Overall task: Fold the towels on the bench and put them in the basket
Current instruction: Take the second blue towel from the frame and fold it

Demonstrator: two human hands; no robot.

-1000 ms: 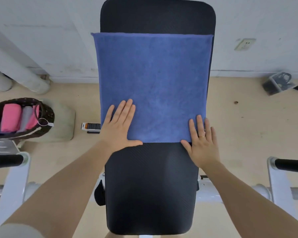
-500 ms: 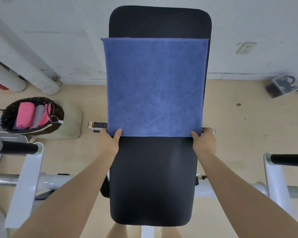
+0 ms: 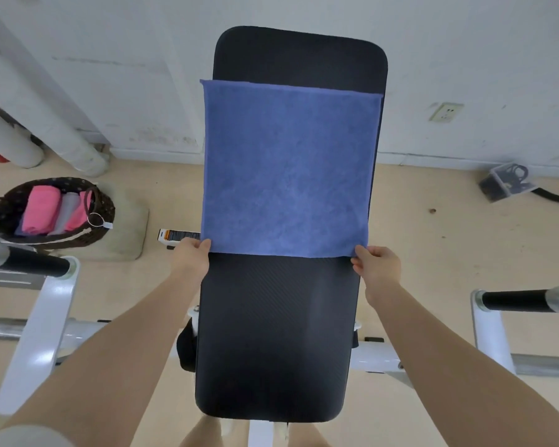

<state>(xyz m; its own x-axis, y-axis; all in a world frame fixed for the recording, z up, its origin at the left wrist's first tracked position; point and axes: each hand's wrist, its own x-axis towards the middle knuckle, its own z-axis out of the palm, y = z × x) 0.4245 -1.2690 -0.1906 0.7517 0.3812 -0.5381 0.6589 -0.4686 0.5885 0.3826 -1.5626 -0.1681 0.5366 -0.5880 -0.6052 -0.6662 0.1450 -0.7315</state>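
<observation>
My left hand (image 3: 190,256) and right hand (image 3: 377,266) are each pinching a near corner of the blue towel (image 3: 288,169), fingers (image 3: 362,253) curled on the hem. The towel is lying flat on the counter (image 3: 278,333), not yet folded. Left of the counter, the basket (image 3: 0,217) is already holding pink and grey folded towels (image 3: 42,209).

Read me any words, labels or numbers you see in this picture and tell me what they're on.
No text can be read here.
Warning label on the white frame beside the bench: orange and black print, too small and blurred.
Tag hanging from the basket: looks blank, too small to tell.
Wall socket: no legible marking.
</observation>
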